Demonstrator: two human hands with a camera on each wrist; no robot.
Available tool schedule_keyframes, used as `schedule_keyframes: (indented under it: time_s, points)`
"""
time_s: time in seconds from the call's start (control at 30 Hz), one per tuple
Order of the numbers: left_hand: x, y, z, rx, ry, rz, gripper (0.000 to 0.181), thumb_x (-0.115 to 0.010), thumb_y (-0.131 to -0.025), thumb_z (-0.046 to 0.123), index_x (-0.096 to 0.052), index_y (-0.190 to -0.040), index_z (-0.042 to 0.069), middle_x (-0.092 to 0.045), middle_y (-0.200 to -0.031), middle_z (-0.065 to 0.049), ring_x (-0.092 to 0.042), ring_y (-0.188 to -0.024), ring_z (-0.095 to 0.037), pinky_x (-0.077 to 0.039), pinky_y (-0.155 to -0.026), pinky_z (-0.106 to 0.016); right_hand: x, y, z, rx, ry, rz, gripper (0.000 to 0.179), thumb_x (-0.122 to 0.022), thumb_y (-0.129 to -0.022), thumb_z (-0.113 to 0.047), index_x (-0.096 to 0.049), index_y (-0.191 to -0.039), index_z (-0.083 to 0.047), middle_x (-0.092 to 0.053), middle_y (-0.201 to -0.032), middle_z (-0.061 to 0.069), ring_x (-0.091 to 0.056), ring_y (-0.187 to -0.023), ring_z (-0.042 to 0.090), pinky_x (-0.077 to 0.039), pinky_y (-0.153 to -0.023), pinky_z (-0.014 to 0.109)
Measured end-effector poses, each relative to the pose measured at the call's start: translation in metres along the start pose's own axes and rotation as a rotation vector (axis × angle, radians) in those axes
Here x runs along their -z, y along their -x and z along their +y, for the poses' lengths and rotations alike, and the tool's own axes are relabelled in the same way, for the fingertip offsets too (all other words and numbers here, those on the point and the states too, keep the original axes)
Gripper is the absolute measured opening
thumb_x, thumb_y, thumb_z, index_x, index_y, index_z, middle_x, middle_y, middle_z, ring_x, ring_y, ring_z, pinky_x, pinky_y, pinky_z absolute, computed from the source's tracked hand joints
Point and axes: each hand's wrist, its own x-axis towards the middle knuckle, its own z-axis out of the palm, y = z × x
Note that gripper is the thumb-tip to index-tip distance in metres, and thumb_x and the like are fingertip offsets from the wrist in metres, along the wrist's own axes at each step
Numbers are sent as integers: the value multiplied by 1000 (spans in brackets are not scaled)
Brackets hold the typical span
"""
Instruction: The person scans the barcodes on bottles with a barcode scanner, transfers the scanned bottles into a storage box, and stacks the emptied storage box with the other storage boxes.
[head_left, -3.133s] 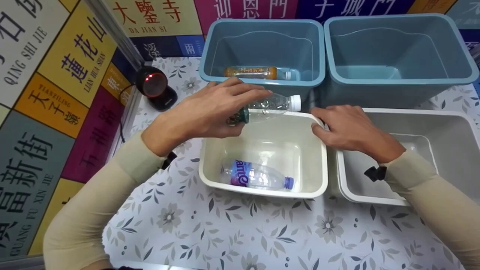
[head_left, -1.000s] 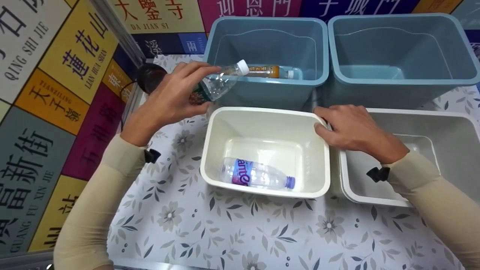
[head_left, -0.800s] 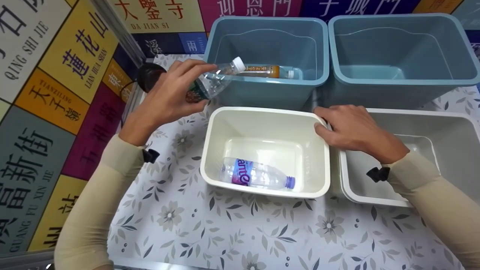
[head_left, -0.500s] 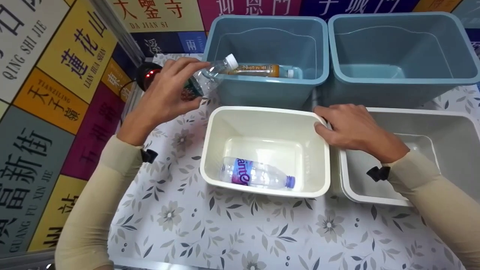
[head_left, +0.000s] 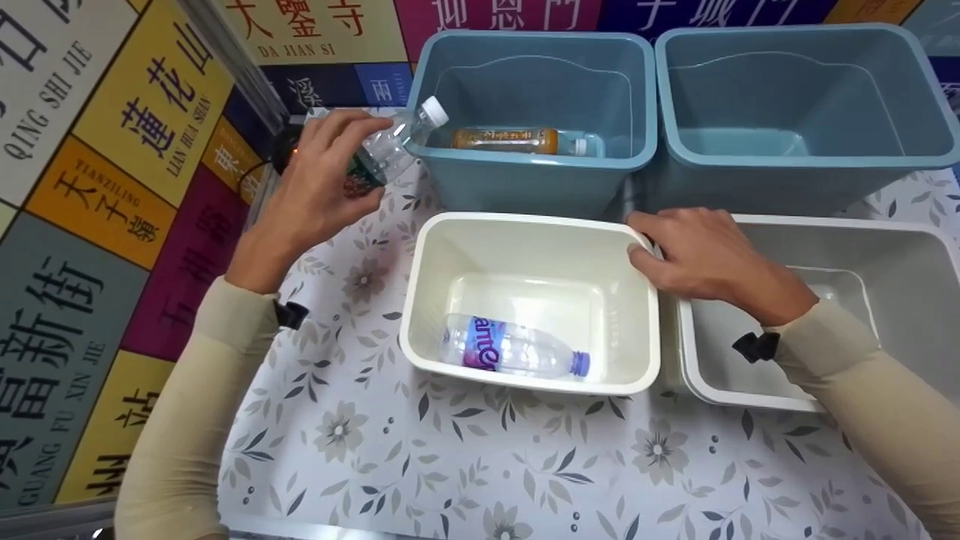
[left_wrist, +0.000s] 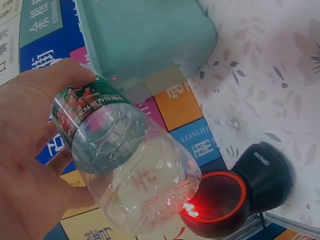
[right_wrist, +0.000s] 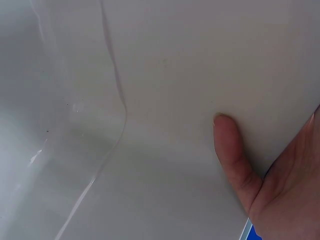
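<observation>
My left hand (head_left: 304, 187) grips a clear plastic bottle (head_left: 386, 154) with a white cap and a green label, tilted with the cap up toward the left blue bin. In the left wrist view, the base end of the bottle (left_wrist: 135, 160) is close to a black scanner (left_wrist: 265, 172) with a glowing red light; whether they touch I cannot tell. My right hand (head_left: 701, 251) holds the back right corner of the cream bin (head_left: 525, 219). In the right wrist view the thumb (right_wrist: 232, 155) lies against a pale bin wall. A purple-capped bottle (head_left: 525, 349) lies inside the cream bin.
Behind stand two blue bins, the left one (head_left: 532, 180) holding an orange-labelled bottle (head_left: 506, 141), the right one (head_left: 795, 184) beside it. A grey-white bin (head_left: 750, 397) sits to the right. A printed panel (head_left: 112, 247) borders the left side of the flowered tabletop (head_left: 525, 457).
My left hand has carried the green-labelled bottle leftward from above the cream bin to the scanner, tilting its cap upward. Lately it has drifted further left. The right hand stays on the bin's corner.
</observation>
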Motion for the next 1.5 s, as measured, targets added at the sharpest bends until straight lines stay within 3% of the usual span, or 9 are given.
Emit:
schedule_keyframes:
  time_s: [0.3,0.53,0.87,1.03,1.23,1.5]
  points:
    - [-6,6,-5,62,11,29,69,-77,-85,22,-48,-148,32,-46,-148,-1,-46,-134,-24,-37,-116,-51,0,0,0,5,9,13,19,-50,-98,-32,-51,-81,-23,-48,-64,-4,-47,-58,17,-27,-45,33]
    - [-9,9,-12,86,-15,60,74,-78,-83,18,-47,-148,34,-46,-148,-1,-49,-130,-27,-41,-106,-58,0,0,-1,9,10,24,17,-51,-97,-32,-53,-82,-24,-50,-64,-4,-49,-60,17,-28,-46,33]
    - [-20,16,-29,122,-51,111,76,-80,-81,14,-48,-148,31,-48,-144,-6,-52,-118,-31,-45,-94,-54,-1,-1,0,11,12,16,17,-51,-97,-33,-54,-83,-23,-51,-65,-4,-51,-61,18,-29,-46,33]
    - [-22,16,-34,135,-57,114,75,-81,-82,16,-48,-147,32,-48,-143,-8,-50,-121,-31,-44,-96,-53,-1,0,1,9,14,24,17,-52,-96,-32,-52,-82,-22,-50,-65,-3,-52,-61,18,-29,-46,34]
    - [-23,19,-43,178,-99,115,73,-79,-85,18,-47,-148,35,-47,-145,-6,-50,-120,-34,-45,-85,-52,0,1,0,4,8,26,20,-52,-97,-31,-50,-79,-23,-47,-63,-4,-47,-58,17,-26,-44,33]
    - [-27,26,-57,239,-165,122,71,-78,-88,23,-45,-148,37,-44,-147,-3,-48,-122,-34,-42,-83,-54,1,0,-1,6,4,27,20,-52,-97,-31,-50,-79,-23,-47,-63,-4,-46,-57,16,-26,-44,33]
